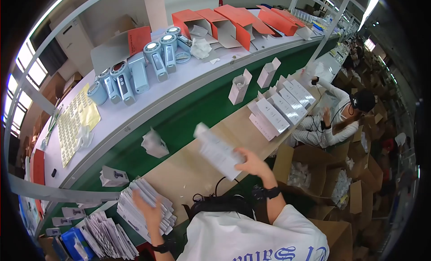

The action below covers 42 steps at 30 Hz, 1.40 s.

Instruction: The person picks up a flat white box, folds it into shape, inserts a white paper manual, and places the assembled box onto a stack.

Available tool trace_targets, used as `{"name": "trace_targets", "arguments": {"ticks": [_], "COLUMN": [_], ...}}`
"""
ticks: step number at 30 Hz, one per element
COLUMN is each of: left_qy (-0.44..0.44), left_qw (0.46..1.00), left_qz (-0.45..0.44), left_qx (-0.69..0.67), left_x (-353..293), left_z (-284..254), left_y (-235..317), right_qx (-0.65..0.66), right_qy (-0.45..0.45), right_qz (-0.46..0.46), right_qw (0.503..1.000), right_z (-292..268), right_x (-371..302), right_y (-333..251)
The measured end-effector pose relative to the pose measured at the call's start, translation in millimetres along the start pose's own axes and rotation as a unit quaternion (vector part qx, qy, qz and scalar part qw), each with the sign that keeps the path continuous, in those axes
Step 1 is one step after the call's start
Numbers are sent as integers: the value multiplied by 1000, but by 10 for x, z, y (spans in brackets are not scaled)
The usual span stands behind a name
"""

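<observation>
My right hand (252, 163) grips a white carton (218, 153) near its lower right end. The carton is blurred by motion and tilts above the wooden bench (186, 182). At the lower left, my left hand (149, 208) is over a fanned stack of flat white cartons (130, 212), its fingers stretched out and slightly blurred. Whether it touches the stack I cannot tell. Several white cartons (274, 115) lie in a row on the bench at the right, and an open-topped carton (240, 88) stands upright behind them.
Blue handheld devices (122, 79) and opened orange boxes (233, 30) sit on the raised shelf beyond the bench. Another stack of flat cartons (105, 236) lies at the lower left. A co-worker (341, 110) sits at the right, near brown cardboard boxes (310, 171).
</observation>
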State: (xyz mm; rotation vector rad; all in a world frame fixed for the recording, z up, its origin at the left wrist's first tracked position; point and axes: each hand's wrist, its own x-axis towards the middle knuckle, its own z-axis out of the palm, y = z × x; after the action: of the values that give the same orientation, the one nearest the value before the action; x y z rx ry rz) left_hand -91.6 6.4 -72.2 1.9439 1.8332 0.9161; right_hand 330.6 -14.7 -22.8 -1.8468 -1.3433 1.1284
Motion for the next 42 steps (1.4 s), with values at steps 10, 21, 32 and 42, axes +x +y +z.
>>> {"name": "trace_targets", "arguments": {"ticks": [10, 21, 32, 42], "left_qy": [49, 69, -64, -4], "left_qw": [917, 847, 841, 779], "left_qz": [-393, -522, -531, -476], "left_qx": [42, -72, -86, -408], "left_x": [-446, -762, -516, -712], "left_z": [296, 30, -179, -421], "left_y": [-3012, -2847, -2259, -2165], "right_qx": [-387, -519, -301, -144], "right_qy": [291, 244, 165, 26], "right_qz": [17, 152, -46, -138], "right_qw": [875, 805, 938, 980], "right_z": [-344, -266, 786, 1289], "right_x": [808, 1028, 821, 698], "right_y": [2285, 2045, 1197, 285]}}
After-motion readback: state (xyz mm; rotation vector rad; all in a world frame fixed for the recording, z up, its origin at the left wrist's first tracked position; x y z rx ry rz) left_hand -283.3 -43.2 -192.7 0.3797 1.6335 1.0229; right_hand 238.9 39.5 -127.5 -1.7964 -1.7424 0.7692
